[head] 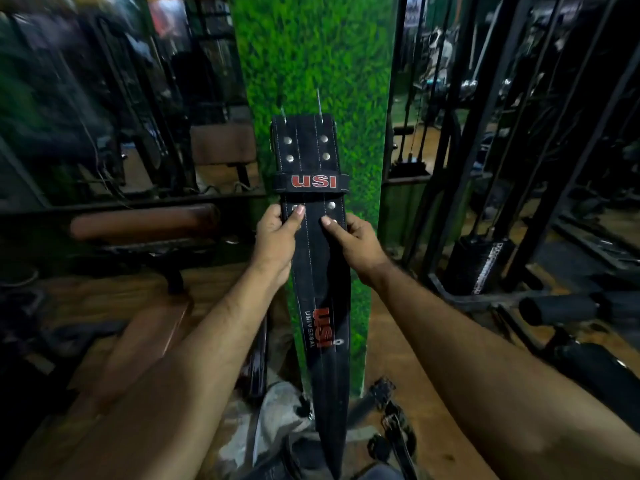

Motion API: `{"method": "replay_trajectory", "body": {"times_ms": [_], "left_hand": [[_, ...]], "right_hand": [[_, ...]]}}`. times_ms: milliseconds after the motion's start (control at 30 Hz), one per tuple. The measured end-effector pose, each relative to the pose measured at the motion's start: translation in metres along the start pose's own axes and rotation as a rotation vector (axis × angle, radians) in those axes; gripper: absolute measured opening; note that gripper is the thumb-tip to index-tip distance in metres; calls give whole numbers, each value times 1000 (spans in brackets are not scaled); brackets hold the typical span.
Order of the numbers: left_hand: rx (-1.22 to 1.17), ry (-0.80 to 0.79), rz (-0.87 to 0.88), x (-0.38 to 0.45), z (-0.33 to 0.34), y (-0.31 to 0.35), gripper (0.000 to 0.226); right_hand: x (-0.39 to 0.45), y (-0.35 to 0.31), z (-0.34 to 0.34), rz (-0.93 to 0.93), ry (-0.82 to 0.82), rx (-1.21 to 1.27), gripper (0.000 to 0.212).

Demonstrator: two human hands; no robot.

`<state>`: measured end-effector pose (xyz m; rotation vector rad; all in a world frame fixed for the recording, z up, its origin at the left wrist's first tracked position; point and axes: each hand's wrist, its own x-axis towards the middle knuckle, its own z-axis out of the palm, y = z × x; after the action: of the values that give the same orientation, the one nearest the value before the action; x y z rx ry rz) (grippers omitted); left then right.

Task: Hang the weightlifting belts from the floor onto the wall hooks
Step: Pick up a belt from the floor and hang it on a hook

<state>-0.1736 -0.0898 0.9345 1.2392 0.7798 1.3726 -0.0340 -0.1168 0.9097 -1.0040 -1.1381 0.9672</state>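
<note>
A long black weightlifting belt (313,161) with red USI lettering hangs down the green grass-patterned pillar (311,57). Its top end sits at two thin metal hooks (318,100) on the pillar. My left hand (277,237) grips the belt's left edge below the USI loop, thumb on the front. At the right edge my right hand (356,244) grips it the same way. The belt's tail reaches down to the floor. Another black belt with buckles (391,417) lies on the floor at the pillar's foot.
A brown padded bench (145,223) stands to the left, in front of a mirror. Black machine frames and a weight stack (481,268) fill the right side. A grey cloth (277,410) lies on the wooden floor near the pillar's base.
</note>
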Motion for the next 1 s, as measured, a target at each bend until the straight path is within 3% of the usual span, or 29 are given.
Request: {"method": "replay_trajectory", "body": {"times_ms": [100, 200, 367, 533, 633, 767, 900, 1000], "left_hand": [[-19, 5, -64, 11, -2, 32, 5], [-56, -13, -108, 25, -2, 53, 35], [-135, 114, 16, 38, 23, 79, 13], [-65, 153, 117, 57, 27, 96, 13], [-69, 187, 155, 68, 14, 110, 13], [-76, 262, 186, 82, 1, 131, 21], [-146, 263, 203, 89, -2, 148, 15], [-176, 303, 196, 96, -8, 157, 30]], "right_hand": [[9, -27, 7, -52, -60, -23, 15], [18, -49, 13, -81, -99, -36, 7], [17, -64, 10, -46, -136, 40, 12], [15, -46, -1, 8, -130, 47, 12], [1, -19, -15, 112, -198, -87, 6], [-23, 22, -30, 250, -248, -199, 21], [-3, 6, -18, 263, -215, -205, 33], [22, -18, -5, 190, -218, -143, 30]]}}
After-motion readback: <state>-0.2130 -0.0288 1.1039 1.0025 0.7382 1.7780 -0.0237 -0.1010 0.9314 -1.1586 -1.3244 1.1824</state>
